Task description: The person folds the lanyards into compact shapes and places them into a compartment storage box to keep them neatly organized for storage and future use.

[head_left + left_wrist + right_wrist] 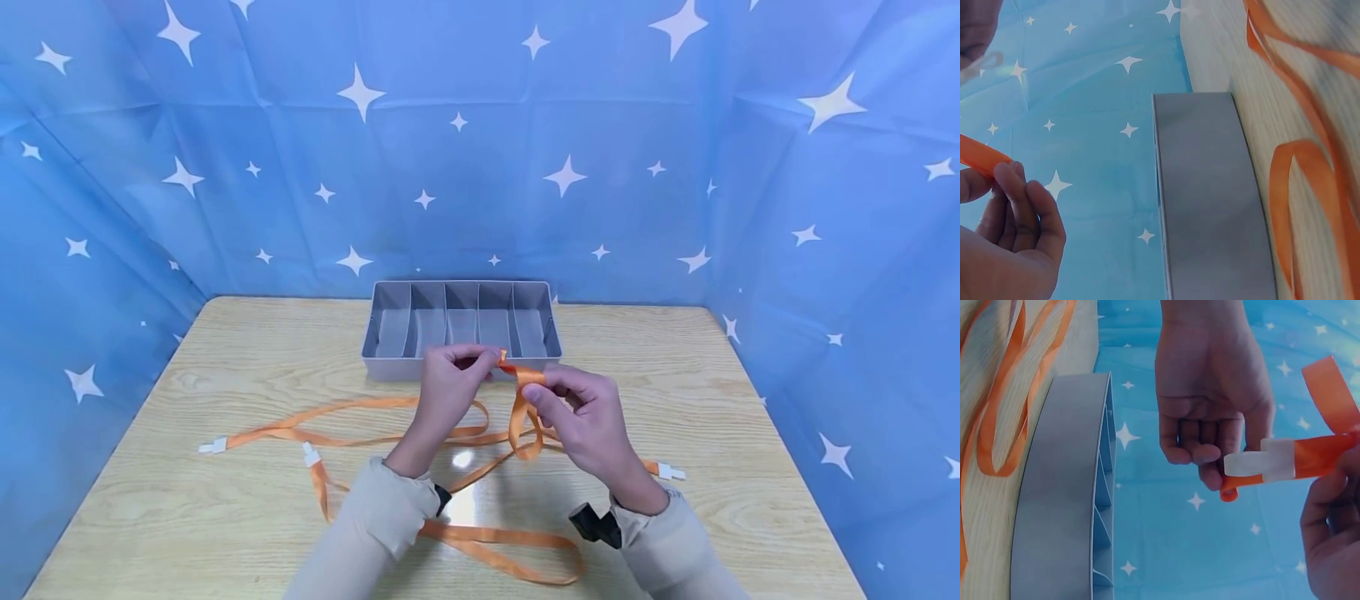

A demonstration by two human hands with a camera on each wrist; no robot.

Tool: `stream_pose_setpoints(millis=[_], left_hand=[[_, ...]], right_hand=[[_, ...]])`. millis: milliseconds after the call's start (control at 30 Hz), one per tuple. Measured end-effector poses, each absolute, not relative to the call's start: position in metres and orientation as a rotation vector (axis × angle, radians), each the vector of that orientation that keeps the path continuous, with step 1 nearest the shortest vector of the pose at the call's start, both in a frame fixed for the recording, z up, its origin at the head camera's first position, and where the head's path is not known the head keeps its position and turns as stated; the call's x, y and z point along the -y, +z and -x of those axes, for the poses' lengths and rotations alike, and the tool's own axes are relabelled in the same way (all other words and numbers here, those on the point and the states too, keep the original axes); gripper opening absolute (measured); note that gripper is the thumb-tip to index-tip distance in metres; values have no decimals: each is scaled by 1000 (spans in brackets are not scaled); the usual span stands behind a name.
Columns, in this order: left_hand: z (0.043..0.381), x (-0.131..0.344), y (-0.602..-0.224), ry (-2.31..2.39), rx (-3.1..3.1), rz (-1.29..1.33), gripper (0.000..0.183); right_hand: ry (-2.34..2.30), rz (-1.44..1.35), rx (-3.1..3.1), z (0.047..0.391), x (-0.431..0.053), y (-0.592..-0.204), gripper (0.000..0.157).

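In the head view, the left hand (450, 389) is pinching one end of an orange lanyard (529, 377) between thumb and fingertips, while the right hand (588, 421) is gripping its folded band, a loop hanging beneath. Both hands are holding it above the middle of the desk (247, 350), before a grey five-compartment tray (397, 369) that is standing at the far edge. Other orange lanyards (495, 533) are lying across the desk, their white clips (213, 446) pointing various ways, one toward the left edge; a long loop is stretching toward the near edge.

The left wrist view is showing the left hand's inner side, thumb and forefinger pressing the band, the remaining fingers curling. The right hand is appearing as a dark, cut-off patch; its grasp is impossible to tell here.

The right wrist view is revealing what the head view is not: a white buckle (1279, 460) on the held lanyard, sitting between the hands. The right hand is running off the frame.

The left sleeve (378, 512) is hiding some lanyard strands, and the desk's near edge is falling outside the head view.
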State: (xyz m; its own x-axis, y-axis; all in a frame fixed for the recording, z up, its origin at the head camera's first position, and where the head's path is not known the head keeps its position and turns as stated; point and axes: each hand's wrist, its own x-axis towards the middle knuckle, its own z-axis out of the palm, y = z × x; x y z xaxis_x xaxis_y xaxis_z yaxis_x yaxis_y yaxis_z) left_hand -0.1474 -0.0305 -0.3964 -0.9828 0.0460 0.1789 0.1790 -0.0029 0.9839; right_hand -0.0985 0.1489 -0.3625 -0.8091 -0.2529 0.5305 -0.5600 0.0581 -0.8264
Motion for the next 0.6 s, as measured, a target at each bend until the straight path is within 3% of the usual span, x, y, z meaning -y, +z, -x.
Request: stream_pose_setpoints(millis=[600], left_hand=[[139, 26, -412, -2312, 2117, 556, 40]], right_hand=[[1765, -795, 2036, 114, -155, -358, 9]])
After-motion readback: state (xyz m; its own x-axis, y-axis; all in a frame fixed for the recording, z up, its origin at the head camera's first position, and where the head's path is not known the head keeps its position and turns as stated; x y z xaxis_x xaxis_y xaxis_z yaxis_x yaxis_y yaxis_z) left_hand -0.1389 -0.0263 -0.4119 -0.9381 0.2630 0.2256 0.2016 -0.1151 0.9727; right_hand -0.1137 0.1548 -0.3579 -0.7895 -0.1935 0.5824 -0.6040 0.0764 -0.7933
